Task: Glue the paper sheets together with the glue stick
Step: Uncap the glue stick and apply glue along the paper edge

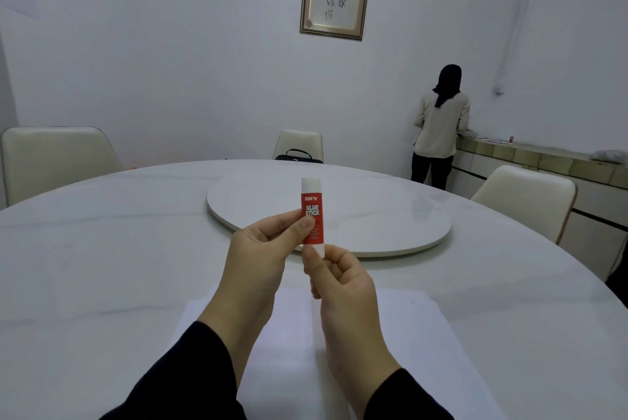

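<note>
Table (102, 249): round, white, with a raised turntable (373, 215) at its centre
Paper sheets (424, 334): flat on the near edge, under both forearms
Left hand (261, 246): pinches the glue stick's red label
Right hand (343, 287): grips its white base
Glue stick (312, 212): upright, capped, held above the sheets

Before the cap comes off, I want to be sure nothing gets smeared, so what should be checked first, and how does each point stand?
1. Glue stick held firmly: ok. The left hand pinches the red body, and the right hand has its grip on the white bottom end.
2. Stick upright, cap on top: ok, the white cap is still on.
3. Paper sheets in place under the hands: ok, they lie flat on the table.
4. Sheets lined up with each other: cannot tell, the arms cover much of them.
5. Space around the paper free of things: ok in the part that shows.
6. Glue condition inside: cannot tell, capped.
</note>
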Demonstrator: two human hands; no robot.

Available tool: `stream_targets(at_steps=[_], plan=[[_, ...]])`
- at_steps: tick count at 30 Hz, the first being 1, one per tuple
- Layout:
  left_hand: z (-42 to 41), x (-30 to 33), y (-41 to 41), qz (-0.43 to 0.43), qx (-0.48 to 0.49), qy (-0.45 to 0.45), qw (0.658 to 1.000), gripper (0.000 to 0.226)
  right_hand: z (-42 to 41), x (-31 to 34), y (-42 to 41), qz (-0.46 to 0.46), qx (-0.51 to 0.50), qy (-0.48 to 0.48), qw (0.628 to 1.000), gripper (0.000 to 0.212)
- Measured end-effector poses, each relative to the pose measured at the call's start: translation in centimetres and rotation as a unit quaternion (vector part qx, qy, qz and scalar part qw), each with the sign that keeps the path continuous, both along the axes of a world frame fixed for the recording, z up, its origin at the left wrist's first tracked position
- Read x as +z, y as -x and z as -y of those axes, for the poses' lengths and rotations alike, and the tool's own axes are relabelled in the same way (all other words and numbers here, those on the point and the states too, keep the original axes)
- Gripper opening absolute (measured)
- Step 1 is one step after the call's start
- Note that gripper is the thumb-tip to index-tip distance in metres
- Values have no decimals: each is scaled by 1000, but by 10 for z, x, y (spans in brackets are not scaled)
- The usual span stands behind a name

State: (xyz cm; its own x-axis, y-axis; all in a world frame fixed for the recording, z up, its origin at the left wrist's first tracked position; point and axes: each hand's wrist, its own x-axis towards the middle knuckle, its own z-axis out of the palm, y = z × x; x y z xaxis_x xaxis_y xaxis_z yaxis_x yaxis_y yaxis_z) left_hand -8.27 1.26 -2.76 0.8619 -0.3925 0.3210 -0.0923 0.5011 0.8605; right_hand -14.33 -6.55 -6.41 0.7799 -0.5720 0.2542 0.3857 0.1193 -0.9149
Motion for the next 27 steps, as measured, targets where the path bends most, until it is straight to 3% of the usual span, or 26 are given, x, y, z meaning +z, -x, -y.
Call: stream_targets(at_steps=[3, 5, 8, 12, 17, 20, 22, 25, 27], plan=[[0, 0, 0, 3, -6, -5, 1000, 34, -1, -1, -1, -11, -4, 4, 1000, 32], [0, 0, 1, 6, -19, -6, 1000, 36, -1, 0, -2, 12, 66, -89, 994, 36], [1, 0, 2, 5, -24, -12, 1000, 38, 2, 2, -3, 16, 186, -224, 956, 42], [1, 0, 2, 10, -19, -9, 1000, 30, 6, 0, -4, 22, 158, -172, 972, 47], [4, -1, 3, 3, -21, -3, 1000, 22, 10, 0, -3, 14, 90, -45, 995, 32], [7, -2, 2, 9, -14, -15, 1000, 25, 14, 2, -3, 20, 75, -28, 997, 32], [9, -4, 1, 25, -6, -36, 999, 19, 17, 3, -3, 45, 55, -68, 995, 36], [3, -7, -11, 104, 68, -158, 980, 20, 30, 7, -1, 93, 14, -153, 984, 32], [-10, -10, -25, 170, 148, -332, 916, 22, 41, 10, 2, 114, -20, -205, 972, 30]])
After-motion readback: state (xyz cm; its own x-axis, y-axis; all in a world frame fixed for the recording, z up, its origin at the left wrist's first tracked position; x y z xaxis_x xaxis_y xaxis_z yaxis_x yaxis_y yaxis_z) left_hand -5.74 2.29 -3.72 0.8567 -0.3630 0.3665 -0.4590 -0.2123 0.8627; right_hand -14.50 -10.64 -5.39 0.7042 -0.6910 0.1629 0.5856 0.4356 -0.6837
